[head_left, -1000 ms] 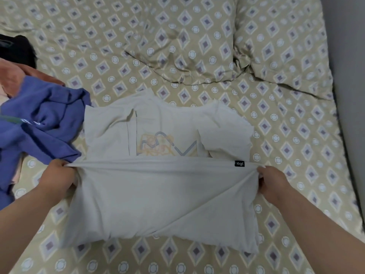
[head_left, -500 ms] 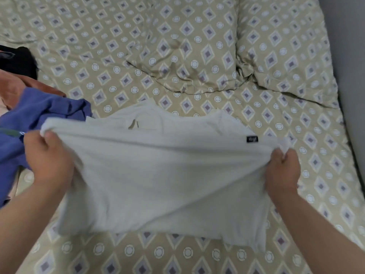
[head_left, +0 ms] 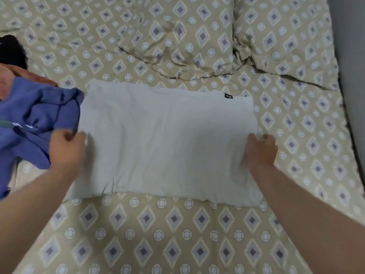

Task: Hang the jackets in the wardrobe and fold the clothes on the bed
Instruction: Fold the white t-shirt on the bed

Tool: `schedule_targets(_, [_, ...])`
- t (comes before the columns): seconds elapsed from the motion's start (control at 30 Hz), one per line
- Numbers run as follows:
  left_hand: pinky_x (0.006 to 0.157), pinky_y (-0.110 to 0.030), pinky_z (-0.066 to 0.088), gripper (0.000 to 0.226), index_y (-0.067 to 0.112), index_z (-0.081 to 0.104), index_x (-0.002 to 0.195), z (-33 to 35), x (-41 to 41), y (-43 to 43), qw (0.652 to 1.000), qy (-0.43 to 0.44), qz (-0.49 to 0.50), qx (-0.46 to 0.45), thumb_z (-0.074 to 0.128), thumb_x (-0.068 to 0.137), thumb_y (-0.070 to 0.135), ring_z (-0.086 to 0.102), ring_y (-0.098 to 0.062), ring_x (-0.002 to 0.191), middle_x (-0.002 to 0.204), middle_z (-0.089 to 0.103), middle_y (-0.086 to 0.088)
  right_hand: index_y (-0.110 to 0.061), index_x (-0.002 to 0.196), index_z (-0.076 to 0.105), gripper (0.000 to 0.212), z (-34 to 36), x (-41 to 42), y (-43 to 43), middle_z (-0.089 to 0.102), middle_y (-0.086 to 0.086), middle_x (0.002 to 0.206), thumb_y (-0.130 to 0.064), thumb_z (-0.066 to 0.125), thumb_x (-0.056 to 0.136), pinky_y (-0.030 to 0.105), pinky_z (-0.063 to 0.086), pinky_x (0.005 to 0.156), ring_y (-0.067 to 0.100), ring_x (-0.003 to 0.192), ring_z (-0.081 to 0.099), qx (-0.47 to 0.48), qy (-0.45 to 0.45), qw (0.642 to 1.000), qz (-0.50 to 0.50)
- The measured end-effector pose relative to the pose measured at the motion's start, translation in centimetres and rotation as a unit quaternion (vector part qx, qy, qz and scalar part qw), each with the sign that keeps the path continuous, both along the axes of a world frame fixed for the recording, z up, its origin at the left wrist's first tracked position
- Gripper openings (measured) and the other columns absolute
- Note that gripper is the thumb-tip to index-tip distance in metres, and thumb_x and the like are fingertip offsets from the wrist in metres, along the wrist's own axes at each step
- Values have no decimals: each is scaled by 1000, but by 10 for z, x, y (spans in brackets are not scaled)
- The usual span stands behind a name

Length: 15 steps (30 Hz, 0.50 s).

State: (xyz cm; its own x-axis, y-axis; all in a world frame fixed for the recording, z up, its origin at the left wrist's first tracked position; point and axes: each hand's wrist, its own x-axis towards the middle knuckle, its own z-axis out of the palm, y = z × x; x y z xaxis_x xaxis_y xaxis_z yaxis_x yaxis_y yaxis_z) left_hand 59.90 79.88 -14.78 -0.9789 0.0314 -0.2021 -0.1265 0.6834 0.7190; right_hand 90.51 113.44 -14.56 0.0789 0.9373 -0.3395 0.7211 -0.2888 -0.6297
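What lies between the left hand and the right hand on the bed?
The folded pale grey T-shirt fills the stretch from the left hand to the right hand, lying flat on the patterned bedsheet. The head view shows it.

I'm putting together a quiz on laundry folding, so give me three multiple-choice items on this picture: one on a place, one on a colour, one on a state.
1. Where does the blue garment lie?
A. beside the left edge of the pale shirt
B. on a chair
C. in a drawer

2. What colour is the tag on the shirt's far edge?
A. red
B. black
C. yellow

3. How does the shirt lie?
A. crumpled in a heap
B. hung on a hanger
C. folded flat into a rectangle

Answers:
1 A, the blue cloth lies bunched by the shirt's left edge, next to the left hand.
2 B, the tag shows dark against the pale cloth.
3 C, the shirt lies smooth on the bed, with the right hand at its other side.
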Motion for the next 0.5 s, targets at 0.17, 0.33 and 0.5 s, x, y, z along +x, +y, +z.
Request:
schedule_targets(0.17, [42,-20,38,39,9,45,71,-13,86,-54,996,-80,-4,-33,62,92,36,43,-24,56,64,45,-8,-17,99,60,30,-7,69,-88,63,-5,89,-43,61,84,37,49,73,23,82,62,-90,-16,995,48])
schedule_targets(0.33, [53,-29,46,29,11,61,94,3,73,-56,951,-287,81,80,62,94,40,57,-24,62,80,61,-7,-11,103,65,23,0,85,-96,68,1,89,-29,70,89,32,47,70,20,80,64,-226,64,972,10])
schedule_targets(0.5, [37,-17,32,9,19,59,97,26,64,-51,872,-389,114,274,52,99,23,50,-8,49,76,64,4,-13,102,68,11,27,82,-86,73,5,96,-19,68,93,31,54,68,20,82,69,-257,241,934,-61])
